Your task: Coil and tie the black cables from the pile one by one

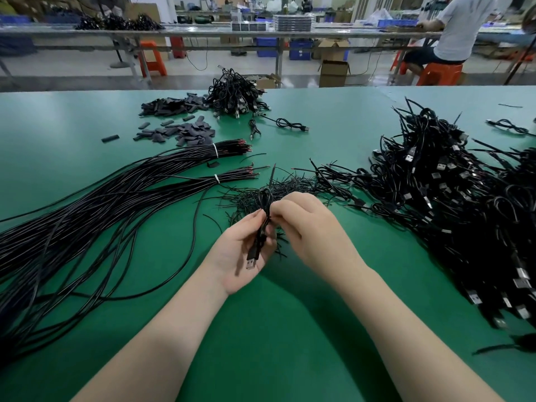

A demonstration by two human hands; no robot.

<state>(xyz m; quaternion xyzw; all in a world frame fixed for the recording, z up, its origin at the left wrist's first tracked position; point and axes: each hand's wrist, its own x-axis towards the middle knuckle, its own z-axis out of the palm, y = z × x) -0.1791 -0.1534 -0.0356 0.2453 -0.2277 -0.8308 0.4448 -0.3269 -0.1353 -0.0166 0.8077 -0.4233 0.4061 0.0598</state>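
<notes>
A coiled black USB cable (pixel 264 202) stands upright between my hands at the table's middle, its plug (pixel 251 261) hanging over my left palm. My left hand (pixel 242 253) holds the coil from the left with thumb and fingers curled round it. My right hand (pixel 303 227) pinches the coil's waist, where a thin black twist tie (pixel 272 177) sticks up. Behind my hands lies a heap of loose black ties (pixel 293 185). A large pile of black USB cables (pixel 452 204) covers the right side.
Long black wire bundles (pixel 116 198) bound with white ties spread across the left of the green table (pixel 275 329). Black sleeve pieces (pixel 179 132) and a small heap of tied cables (pixel 235 94) lie at the back. A seated person (pixel 455 33) works at another bench.
</notes>
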